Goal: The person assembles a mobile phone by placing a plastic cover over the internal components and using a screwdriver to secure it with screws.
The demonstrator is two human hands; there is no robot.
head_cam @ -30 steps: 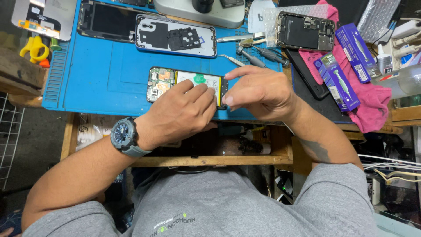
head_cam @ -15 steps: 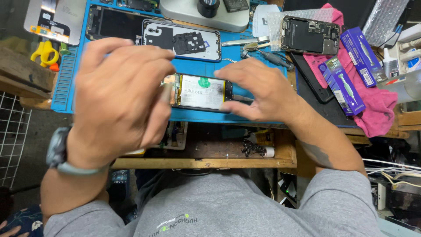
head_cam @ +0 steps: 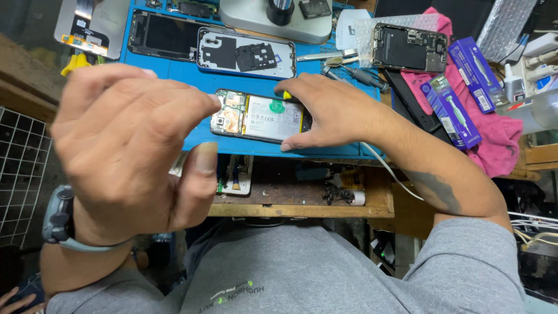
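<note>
An opened phone (head_cam: 261, 119) with its battery and circuit board bare lies on the blue work mat (head_cam: 192, 72). My right hand (head_cam: 337, 113) grips the phone's right end, thumb on the near edge and fingers over the far edge. A small yellow-green tool tip (head_cam: 286, 95) shows beside its fingers. My left hand (head_cam: 133, 151) is raised close to the camera, left of the phone and off the mat. Its fingers are loosely curled, the thumb is apart from them, and nothing shows in it. A watch (head_cam: 58, 218) sits on that wrist.
A phone back cover (head_cam: 247, 55) and a dark screen panel (head_cam: 165, 35) lie at the mat's far side. Another opened phone (head_cam: 410, 46), blue boxes (head_cam: 450, 110) and a pink cloth (head_cam: 500, 139) are at right. Screwdrivers (head_cam: 354, 74) lie beside them. A wire grid (head_cam: 20, 174) is at left.
My left hand has lifted off the phone and come up toward the camera, to the left. My right hand has stayed on the phone's right end.
</note>
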